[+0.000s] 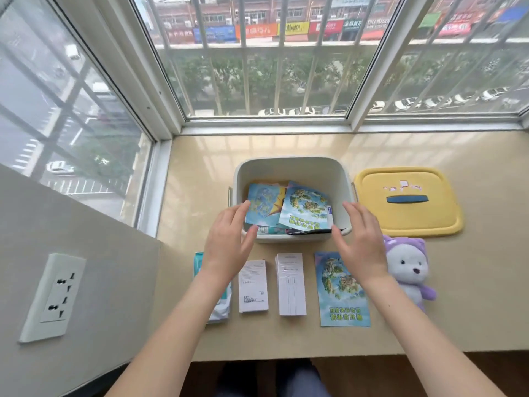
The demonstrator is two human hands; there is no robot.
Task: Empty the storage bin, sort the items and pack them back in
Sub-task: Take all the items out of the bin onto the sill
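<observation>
Bin on the bench, lid off, directly ahead of both hands, long axis left to right across the line of reach. Inside: left leaflet toward the left fingers, right leaflet overlapping it toward the right fingers, both tilted on further paper items beneath; cannot tell what those are.

Left hand: fingers straight, lightly spread, holding nothing, tips at the left leaflet's outer edge, over the bin's near left corner. Touching or hovering: cannot tell. Right hand: fingers likewise straight, spread and empty, just outside the right leaflet, above the near right rim. Palms turned inward, bracketing the stack; neither hand clearly nearer.

Probable next move: close inward on the stack, or on the bin walls, with both hands together. Keep the lift level; loose glossy sheets likely to slide apart.

Behind the fingers, toward the body, in a row: wipes pack under the left forearm, two white boxes, bench leaflet beneath the right wrist, plush bear beside it. Right of the right fingers, well apart: yellow lid, flat on the bench.
</observation>
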